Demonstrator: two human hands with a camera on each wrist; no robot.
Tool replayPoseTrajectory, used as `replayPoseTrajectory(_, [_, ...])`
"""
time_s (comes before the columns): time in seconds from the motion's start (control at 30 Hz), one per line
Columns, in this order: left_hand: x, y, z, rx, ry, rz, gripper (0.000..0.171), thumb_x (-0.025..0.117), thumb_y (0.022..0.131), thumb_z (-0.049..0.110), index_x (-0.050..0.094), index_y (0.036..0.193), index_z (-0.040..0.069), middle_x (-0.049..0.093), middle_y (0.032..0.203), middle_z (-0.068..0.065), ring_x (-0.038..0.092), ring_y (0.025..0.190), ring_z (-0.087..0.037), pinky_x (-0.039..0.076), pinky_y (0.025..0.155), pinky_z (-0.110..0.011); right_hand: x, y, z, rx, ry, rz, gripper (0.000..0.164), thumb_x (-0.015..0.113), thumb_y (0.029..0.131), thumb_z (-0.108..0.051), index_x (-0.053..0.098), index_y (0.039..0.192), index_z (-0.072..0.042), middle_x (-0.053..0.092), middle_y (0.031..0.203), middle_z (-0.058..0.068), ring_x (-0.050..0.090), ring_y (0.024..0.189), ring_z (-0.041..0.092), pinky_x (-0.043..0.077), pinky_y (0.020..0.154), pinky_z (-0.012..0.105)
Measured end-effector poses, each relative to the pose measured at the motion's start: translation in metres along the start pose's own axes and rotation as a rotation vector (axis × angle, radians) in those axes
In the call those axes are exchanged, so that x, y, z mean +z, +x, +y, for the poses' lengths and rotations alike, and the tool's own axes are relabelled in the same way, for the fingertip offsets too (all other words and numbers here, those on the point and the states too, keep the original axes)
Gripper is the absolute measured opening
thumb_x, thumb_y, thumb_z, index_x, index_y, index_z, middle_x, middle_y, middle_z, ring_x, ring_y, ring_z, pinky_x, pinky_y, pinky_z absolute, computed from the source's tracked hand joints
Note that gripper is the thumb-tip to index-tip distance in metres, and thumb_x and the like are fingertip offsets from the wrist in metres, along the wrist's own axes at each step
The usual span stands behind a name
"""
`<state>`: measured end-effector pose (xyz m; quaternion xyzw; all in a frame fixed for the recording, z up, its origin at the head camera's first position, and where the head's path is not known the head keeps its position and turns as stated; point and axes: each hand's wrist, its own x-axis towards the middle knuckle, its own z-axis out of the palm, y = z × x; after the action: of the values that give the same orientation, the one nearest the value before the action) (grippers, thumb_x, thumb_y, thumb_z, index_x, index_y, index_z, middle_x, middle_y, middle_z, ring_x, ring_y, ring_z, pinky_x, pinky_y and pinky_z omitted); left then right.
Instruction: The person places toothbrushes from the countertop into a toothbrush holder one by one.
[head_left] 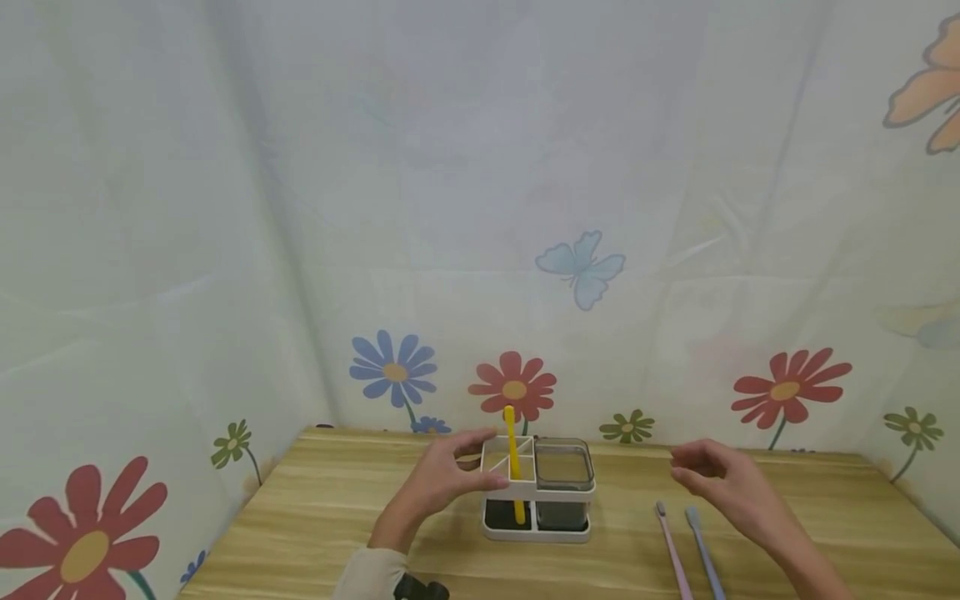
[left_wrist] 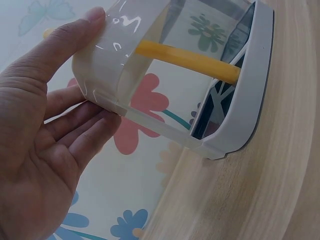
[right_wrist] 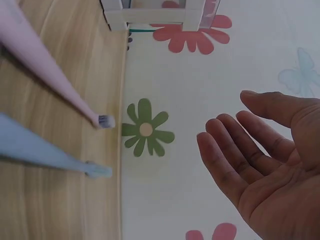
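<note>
A white toothbrush holder [head_left: 555, 493] stands on the table, with a divided rack on its left side and a clear grey cup [head_left: 564, 468] on its right. One yellow toothbrush [head_left: 513, 446] stands in the rack, its handle [left_wrist: 190, 62] reaching down to the base in the left wrist view. My left hand [head_left: 438, 477] grips the rack's upper left part, thumb in front and fingers behind. To the right, my right hand [head_left: 738, 492] is raised with nothing in it, fingers loosely bent. Below it lie a pink toothbrush [head_left: 673, 552] and a blue toothbrush [head_left: 705, 552].
The wood-patterned table [head_left: 300, 533] ends at the back against a white curtain [head_left: 450, 208] printed with flowers and butterflies. This curtain also runs along the left and right sides.
</note>
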<state>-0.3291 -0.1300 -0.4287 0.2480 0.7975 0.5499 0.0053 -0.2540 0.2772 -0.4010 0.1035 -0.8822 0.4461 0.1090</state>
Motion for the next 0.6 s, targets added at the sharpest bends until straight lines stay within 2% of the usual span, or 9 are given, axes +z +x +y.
replayPoseTrajectory(0.27, [0.000, 0.001, -0.002, 0.004, 0.028, 0.000, 0.074, 0.092, 0.087, 0.031, 0.060, 0.149, 0.005, 0.058, 0.151, -0.017, 0.062, 0.132, -0.041, 0.056, 0.105, -0.047, -0.009, -0.001, 0.018, 0.100, -0.010, -0.055, 0.036, 0.075, 0.101, -0.016, 0.067, 0.125, 0.010, 0.075, 0.112, 0.014, 0.072, 0.096, 0.020, 0.062, 0.075, 0.027])
replayPoseTrajectory(0.6, [0.000, 0.000, -0.004, 0.003, 0.004, -0.002, 0.077, 0.093, 0.085, 0.034, 0.060, 0.150, 0.006, 0.059, 0.151, -0.016, 0.061, 0.132, -0.040, 0.055, 0.106, -0.048, -0.014, -0.004, 0.041, 0.083, -0.015, -0.123, 0.027, 0.075, 0.099, -0.007, 0.068, 0.117, 0.011, 0.075, 0.105, 0.011, 0.071, 0.095, 0.026, 0.063, 0.071, 0.029])
